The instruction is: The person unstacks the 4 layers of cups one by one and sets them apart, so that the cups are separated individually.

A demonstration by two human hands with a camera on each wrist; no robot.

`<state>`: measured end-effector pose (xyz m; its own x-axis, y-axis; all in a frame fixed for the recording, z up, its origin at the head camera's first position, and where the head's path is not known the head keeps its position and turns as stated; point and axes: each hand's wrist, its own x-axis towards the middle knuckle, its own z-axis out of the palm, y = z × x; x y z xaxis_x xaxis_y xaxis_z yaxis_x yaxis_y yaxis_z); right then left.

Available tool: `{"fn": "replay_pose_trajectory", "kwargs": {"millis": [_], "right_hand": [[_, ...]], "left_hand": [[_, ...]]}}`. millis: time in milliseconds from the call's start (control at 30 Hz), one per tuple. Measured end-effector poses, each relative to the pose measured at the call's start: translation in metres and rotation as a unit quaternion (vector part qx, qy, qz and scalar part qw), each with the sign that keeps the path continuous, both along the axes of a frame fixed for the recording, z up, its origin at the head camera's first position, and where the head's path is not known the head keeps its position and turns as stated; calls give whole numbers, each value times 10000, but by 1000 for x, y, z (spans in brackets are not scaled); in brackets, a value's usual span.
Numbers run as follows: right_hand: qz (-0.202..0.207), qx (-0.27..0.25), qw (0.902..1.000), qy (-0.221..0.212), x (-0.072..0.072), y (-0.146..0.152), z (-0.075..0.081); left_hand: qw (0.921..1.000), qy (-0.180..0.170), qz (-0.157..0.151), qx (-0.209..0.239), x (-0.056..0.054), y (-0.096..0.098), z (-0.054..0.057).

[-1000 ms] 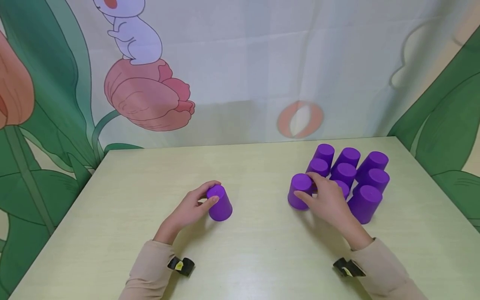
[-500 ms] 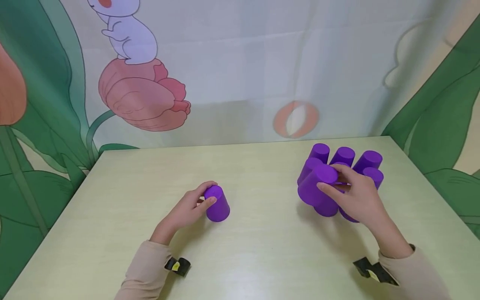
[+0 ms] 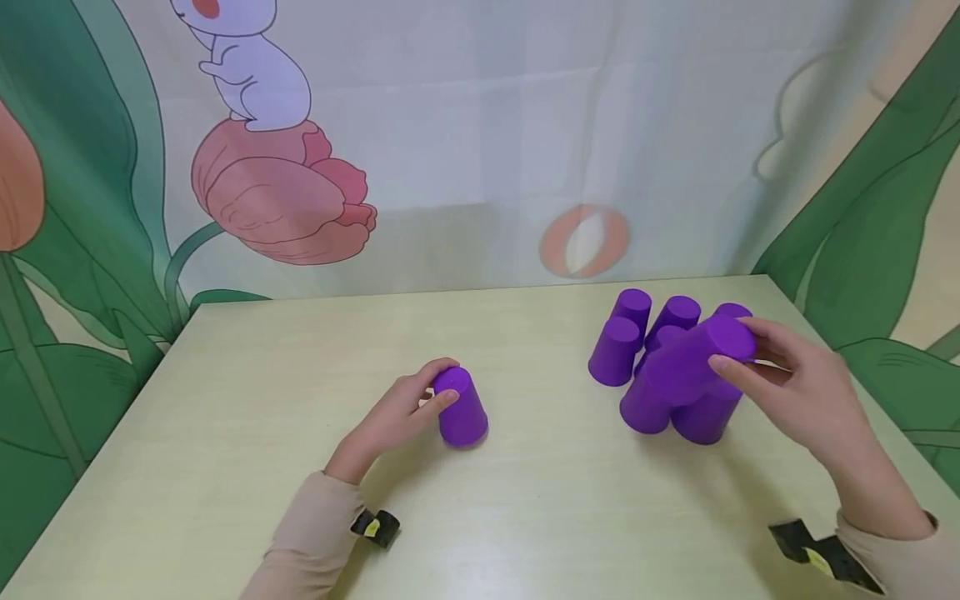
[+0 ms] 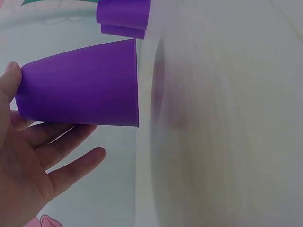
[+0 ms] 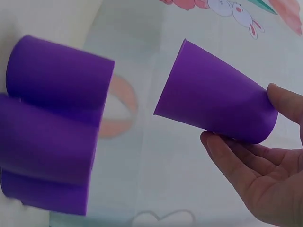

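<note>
My left hand (image 3: 397,417) pinches a purple cup (image 3: 462,410), upside down, between thumb and fingers near its narrow end. In the left wrist view a narrow gap shows between that cup's (image 4: 85,85) rim and the table. On the right, my right hand (image 3: 810,392) holds another purple cup (image 5: 213,94) by its base end, tilted, its rim facing left. It is raised above a group of upside-down purple cups (image 3: 615,354) and hides part of them in the head view.
The group of cups stands close together at the table's (image 3: 525,500) right rear. Behind the table hangs a printed cloth (image 3: 450,150) with a rabbit and flowers. Each sleeve carries a black strap (image 3: 375,527).
My right hand has lifted a cup from the left front of the group and carried it right over the others. My left hand has shifted slightly right with its cup.
</note>
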<state>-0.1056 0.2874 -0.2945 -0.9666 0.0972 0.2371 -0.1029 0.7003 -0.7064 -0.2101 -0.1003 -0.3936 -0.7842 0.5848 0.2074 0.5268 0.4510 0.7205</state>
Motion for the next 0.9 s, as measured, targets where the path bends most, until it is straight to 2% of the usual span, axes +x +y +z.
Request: {"fn": "replay_pose_trajectory", "kwargs": {"millis": [233,400,533,700,767,900], "right_hand": [[-466,107,9988,-52,8,22,4],[-836,302,9960,-101,11,36,5],[-1135,256,9932,-18,12,50,4],[-1521,284,9877,232,4,80,-10],[-1734,551,9830,259,-4,98,-21],[-1818,843,9796,-120,-16,117,-34]], "left_hand": [[9999,-39,-72,78,-4,17,0],[9998,55,-152,129,-5,27,2],[9998,43,-183,73,-5,31,3],[9999,13,-166,-8,-5,32,4],[9999,8,-148,-38,-5,32,5],[9999,-1,-136,-69,-5,32,5]]}}
